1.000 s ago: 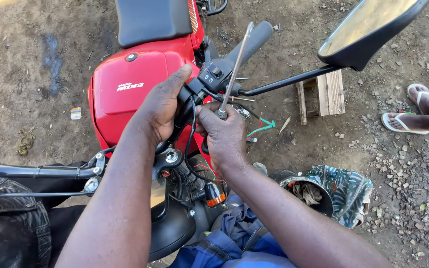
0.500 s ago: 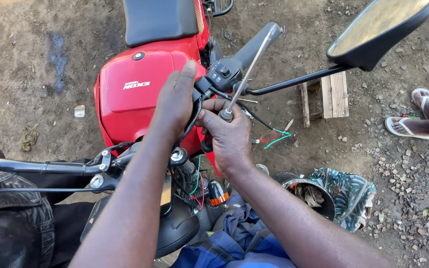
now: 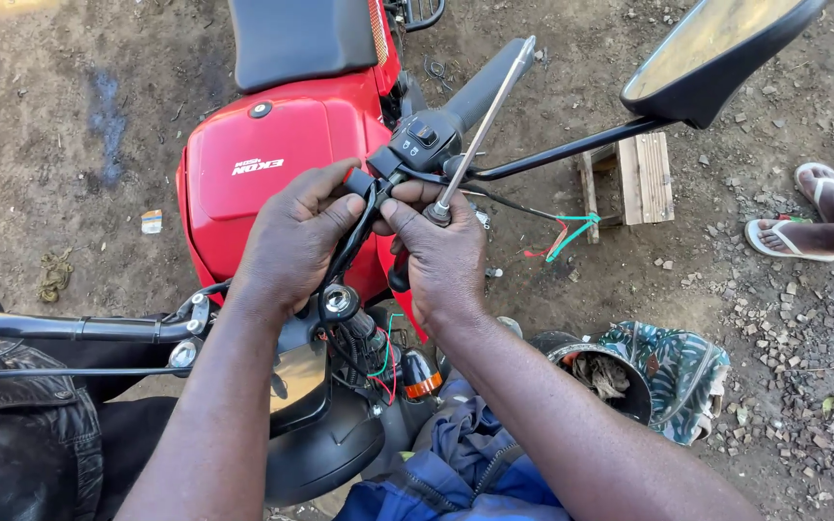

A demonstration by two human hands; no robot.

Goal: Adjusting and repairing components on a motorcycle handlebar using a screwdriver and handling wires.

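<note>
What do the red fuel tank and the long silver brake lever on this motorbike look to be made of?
Red fuel tank: probably painted metal, glossy, smooth, with soft sheen, though moulded plastic is possible. Long silver brake lever: bare metal by its look, likely aluminium or steel, pale grey with a bright edge.

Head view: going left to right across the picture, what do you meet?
Left handlebar → left hand → right hand → coloured loose wires → wooden block → another person's sandalled feet.
</note>
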